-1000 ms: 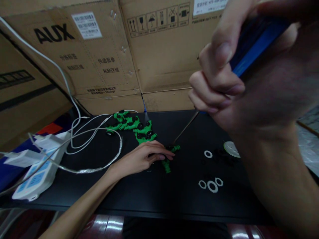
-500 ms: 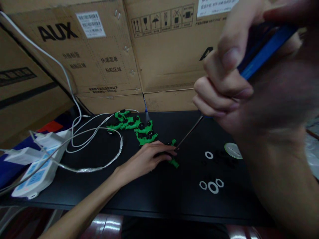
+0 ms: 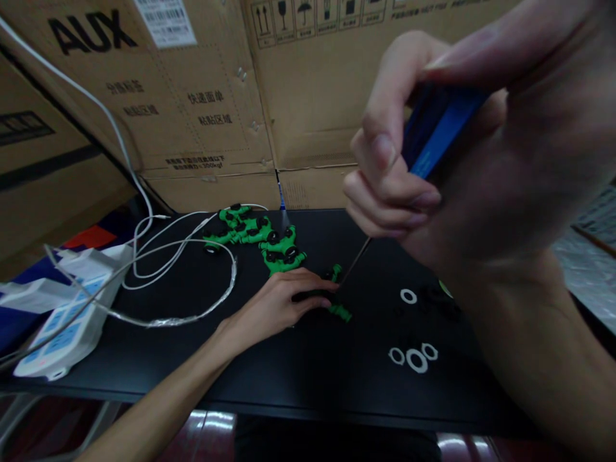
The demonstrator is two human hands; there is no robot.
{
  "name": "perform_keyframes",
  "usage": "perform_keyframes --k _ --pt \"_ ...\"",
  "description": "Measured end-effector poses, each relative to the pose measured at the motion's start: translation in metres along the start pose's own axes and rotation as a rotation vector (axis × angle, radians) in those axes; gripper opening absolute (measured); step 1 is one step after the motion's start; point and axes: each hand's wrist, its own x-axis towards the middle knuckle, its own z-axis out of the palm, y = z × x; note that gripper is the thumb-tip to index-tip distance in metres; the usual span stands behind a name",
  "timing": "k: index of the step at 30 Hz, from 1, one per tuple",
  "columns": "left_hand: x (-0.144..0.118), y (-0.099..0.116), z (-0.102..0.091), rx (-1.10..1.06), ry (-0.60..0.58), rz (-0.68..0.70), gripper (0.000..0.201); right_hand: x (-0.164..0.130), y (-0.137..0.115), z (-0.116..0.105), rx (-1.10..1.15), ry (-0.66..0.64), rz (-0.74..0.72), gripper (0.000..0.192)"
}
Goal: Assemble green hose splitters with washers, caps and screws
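Note:
My left hand [image 3: 282, 298] lies on the black table [image 3: 298, 366] and pins down a small green and black plastic part [image 3: 337, 301]. Close to the camera, my right hand [image 3: 433, 160] grips the blue handle of a screwdriver [image 3: 436, 131]. Its thin metal shaft [image 3: 353, 263] slants down and its tip meets the green part beside my left fingertips. Behind that hand lies a pile of several similar green parts [image 3: 260, 240].
White rings [image 3: 414, 356] lie on the table at front right, one more [image 3: 408, 296] further back. A white power strip [image 3: 58, 330] and looping white cables [image 3: 168, 263] fill the left side. Cardboard boxes [image 3: 192, 96] wall off the back.
My right hand has shifted left and down with the screwdriver, its thumb now over the handle. The green part has turned slightly under my left hand. The view has tilted down a little.

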Motion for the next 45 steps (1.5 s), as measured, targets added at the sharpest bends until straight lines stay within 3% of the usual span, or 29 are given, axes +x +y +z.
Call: perform_keyframes --k 7,13,15,20,25,33,36,39,45 --pt "-0.012 0.006 -0.027 0.179 0.067 -0.062 0.016 0.0 -0.008 0.0 0.081 0.026 -0.01 0.055" --pt "-0.026 0.005 -0.036 0.47 -0.181 -0.099 0.015 0.0 -0.013 -0.005 0.044 -0.077 -0.113 0.057" --pt "-0.027 0.005 -0.035 0.531 -0.224 -0.104 0.008 0.001 -0.015 -0.005 0.047 -0.076 -0.105 0.058" --pt "-0.029 0.007 -0.031 0.59 -0.248 -0.095 0.018 0.001 -0.016 -0.005 0.061 0.004 -0.11 0.062" --pt "-0.026 0.01 -0.034 0.469 -0.21 -0.091 0.017 -0.001 -0.018 -0.009 0.127 0.045 -0.033 0.06" --pt "0.017 0.012 -0.024 0.084 -0.044 0.021 0.018 0.005 -0.018 -0.027 -0.141 0.184 0.037 0.067" --pt "0.02 0.01 -0.015 -0.028 0.012 -0.033 0.014 0.007 -0.017 -0.033 -0.208 0.184 0.093 0.061" --pt "0.014 0.008 -0.009 -0.063 0.018 -0.067 0.015 0.004 -0.02 -0.032 -0.258 0.161 0.065 0.054" --pt "0.009 0.005 -0.007 0.002 0.007 0.025 0.016 0.001 -0.021 -0.022 -0.301 0.169 0.1 0.056"
